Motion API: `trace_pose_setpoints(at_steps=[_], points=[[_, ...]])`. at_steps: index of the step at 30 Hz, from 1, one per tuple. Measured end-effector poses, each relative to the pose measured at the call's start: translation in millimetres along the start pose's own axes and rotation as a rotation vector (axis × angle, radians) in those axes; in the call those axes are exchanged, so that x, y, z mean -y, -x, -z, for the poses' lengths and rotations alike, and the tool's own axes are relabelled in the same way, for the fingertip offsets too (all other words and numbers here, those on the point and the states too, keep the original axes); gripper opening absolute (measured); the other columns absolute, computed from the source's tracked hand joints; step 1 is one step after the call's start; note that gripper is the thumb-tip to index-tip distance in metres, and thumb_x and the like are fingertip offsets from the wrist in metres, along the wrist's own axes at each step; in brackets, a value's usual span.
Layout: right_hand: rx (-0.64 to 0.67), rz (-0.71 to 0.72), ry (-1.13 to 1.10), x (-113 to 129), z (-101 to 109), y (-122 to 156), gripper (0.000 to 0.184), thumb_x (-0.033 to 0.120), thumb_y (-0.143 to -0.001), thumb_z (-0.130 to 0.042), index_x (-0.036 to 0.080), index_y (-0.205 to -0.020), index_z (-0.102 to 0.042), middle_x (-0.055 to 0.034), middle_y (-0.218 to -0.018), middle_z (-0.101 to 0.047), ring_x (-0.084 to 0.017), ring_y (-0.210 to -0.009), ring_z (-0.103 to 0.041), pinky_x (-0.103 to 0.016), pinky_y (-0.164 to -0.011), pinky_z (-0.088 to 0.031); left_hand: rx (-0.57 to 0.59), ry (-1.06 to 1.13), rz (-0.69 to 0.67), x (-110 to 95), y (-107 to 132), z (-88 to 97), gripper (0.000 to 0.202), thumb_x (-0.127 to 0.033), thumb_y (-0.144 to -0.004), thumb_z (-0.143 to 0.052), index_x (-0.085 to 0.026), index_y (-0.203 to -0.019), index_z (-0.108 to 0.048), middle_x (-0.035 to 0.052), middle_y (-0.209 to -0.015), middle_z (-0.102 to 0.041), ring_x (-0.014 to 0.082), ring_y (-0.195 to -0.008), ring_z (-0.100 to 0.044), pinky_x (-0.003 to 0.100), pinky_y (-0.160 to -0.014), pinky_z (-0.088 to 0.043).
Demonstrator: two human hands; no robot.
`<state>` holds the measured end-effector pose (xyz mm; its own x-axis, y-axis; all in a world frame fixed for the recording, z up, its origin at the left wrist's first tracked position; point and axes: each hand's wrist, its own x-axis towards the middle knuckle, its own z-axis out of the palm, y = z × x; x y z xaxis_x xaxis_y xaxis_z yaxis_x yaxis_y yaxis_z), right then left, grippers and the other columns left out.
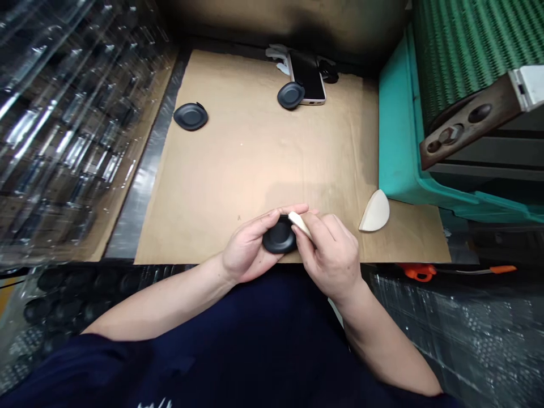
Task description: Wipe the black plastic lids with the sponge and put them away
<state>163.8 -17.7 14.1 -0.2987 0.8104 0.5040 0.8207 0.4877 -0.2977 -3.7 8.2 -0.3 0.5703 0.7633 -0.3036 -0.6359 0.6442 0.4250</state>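
Note:
My left hand (250, 245) is closed around a small black dish-shaped part (280, 236), held with its hollow face up near the front edge of the cardboard. Pinched in my right hand (330, 249) is a white pad (301, 224), its tip at the right rim of the black part. Whether the pad presses on the rim I cannot tell. A second white pad (375, 212), half-round in outline, lies to the right of my hands. Two similar black parts rest farther back, one at the left (191, 116) and one (291, 95) against a phone.
The phone (307, 76) lies at the back of the cardboard sheet (221, 170). On the right stand a turquoise bin (397, 124) and a green ribbed belt (463, 51) with a metal bracket (471, 124). Stacked clear plastic trays (63, 113) fill the left. An orange-handled tool (419, 272) sits at lower right.

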Motion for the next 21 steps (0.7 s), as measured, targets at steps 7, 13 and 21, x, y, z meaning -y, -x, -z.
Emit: trace_pose_setpoints(at_steps=[7,13,21], points=[[0.069,0.034,-0.046,3,3,8,0.015,0.016,-0.097,-0.062,0.01,-0.11,-0.067,-0.0056,-0.079,-0.064,-0.017,-0.07,-0.056,-0.031,-0.066,-0.047,0.076,0.005,-0.045,1,0,3.0,0.045,-0.035,-0.105,-0.04,-0.01,-0.135,-0.064,0.0187,-0.149,-0.057,0.0325,-0.146,-0.046,0.049,-0.125,-0.029],[0.006,0.011,-0.055,4,-2,10,0.018,0.016,-0.097,-0.062,0.008,-0.112,-0.066,-0.0077,-0.081,-0.065,-0.018,-0.07,-0.057,-0.031,-0.065,-0.049,0.053,-0.004,-0.037,1,1,2.1,0.045,-0.034,-0.105,-0.04,-0.008,-0.132,-0.065,0.0201,-0.146,-0.059,0.0319,-0.145,-0.047,0.047,-0.126,-0.028],[0.109,-0.004,-0.347,16,16,33,0.02,0.01,-0.092,-0.067,0.014,-0.111,-0.064,-0.0058,-0.085,-0.068,-0.017,-0.074,-0.06,-0.031,-0.068,-0.051,0.164,-0.022,-0.148,0,2,-1.8,0.061,-0.05,-0.105,-0.03,-0.008,-0.132,-0.065,0.0209,-0.147,-0.058,0.0366,-0.145,-0.046,0.053,-0.124,-0.03]])
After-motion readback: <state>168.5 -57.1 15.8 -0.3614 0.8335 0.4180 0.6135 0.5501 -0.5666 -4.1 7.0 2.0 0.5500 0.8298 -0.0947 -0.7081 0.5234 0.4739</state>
